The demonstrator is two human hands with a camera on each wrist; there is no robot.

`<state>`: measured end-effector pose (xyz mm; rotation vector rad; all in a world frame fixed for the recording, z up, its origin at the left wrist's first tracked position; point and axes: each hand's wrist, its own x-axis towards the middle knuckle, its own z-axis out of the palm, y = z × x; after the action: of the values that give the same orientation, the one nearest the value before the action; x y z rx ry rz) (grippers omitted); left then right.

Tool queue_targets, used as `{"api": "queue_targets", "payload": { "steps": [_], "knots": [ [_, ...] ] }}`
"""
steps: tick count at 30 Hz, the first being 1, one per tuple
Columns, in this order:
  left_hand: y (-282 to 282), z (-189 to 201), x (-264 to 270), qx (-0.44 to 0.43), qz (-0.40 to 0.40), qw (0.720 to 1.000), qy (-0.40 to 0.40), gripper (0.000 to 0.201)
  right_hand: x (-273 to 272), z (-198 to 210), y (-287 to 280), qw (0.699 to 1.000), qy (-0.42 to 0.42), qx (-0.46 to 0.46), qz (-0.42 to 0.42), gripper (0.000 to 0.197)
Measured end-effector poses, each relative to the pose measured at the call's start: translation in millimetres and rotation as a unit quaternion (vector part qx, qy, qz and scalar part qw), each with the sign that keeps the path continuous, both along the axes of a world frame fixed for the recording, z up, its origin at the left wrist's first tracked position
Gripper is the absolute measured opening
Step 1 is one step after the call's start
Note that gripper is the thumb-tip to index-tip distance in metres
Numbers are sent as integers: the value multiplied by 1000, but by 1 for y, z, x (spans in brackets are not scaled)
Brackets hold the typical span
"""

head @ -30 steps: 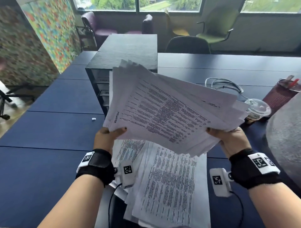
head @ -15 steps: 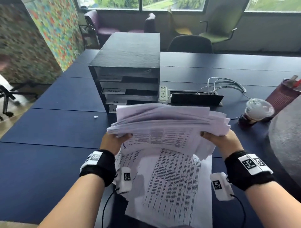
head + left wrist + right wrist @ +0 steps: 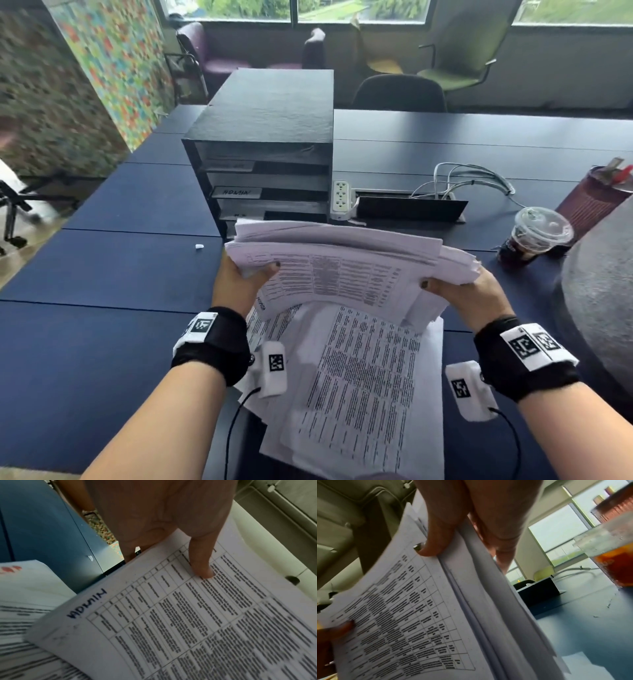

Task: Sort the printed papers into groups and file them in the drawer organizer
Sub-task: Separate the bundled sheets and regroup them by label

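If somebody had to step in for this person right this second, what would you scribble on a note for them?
Left hand: grips the left edge of the held paper stack, thumb on top.
Right hand: grips the stack's right edge the same way.
The top sheet has ADMIN handwritten in its corner, seen in the left wrist view.
The stack is held above the blue table, just in front of the black drawer organizer; one slot carries an ADMIN label.
More loose printed sheets lie fanned on the table under the hands.
Done: one bundle gathered. Left: file it, probably in the ADMIN slot, then sort the loose sheets.
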<state>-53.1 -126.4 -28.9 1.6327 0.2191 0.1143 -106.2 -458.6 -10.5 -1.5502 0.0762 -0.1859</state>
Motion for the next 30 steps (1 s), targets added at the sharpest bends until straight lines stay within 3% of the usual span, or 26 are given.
{"api": "queue_targets", "payload": {
  "steps": [5,10,13,16,20,25,28,30],
  "knots": [
    [-15,15,4,-30,11,999,-39,23,4,-7,5,997,44,-23,-63,26],
    [-18,20,10,-6,60,993,-98,19,8,15,21,991,-9,-26,-129,30],
    [-13,19,8,21,45,995,-92,12,7,20,27,996,-36,-15,-80,47],
    [-7,15,2,38,2,998,-51,26,7,5,20,999,-12,8,-47,67],
    [1,6,-1,19,-30,999,-2,33,6,-29,-1,997,74,-15,7,70],
    [9,0,9,35,-77,995,46,38,13,-60,-11,981,159,-109,12,59],
    [11,-4,12,12,-78,994,75,40,15,-55,-2,983,162,-89,6,67],
    [11,-6,12,6,-75,993,86,36,14,-53,0,986,148,-75,-10,52]
  ]
}}
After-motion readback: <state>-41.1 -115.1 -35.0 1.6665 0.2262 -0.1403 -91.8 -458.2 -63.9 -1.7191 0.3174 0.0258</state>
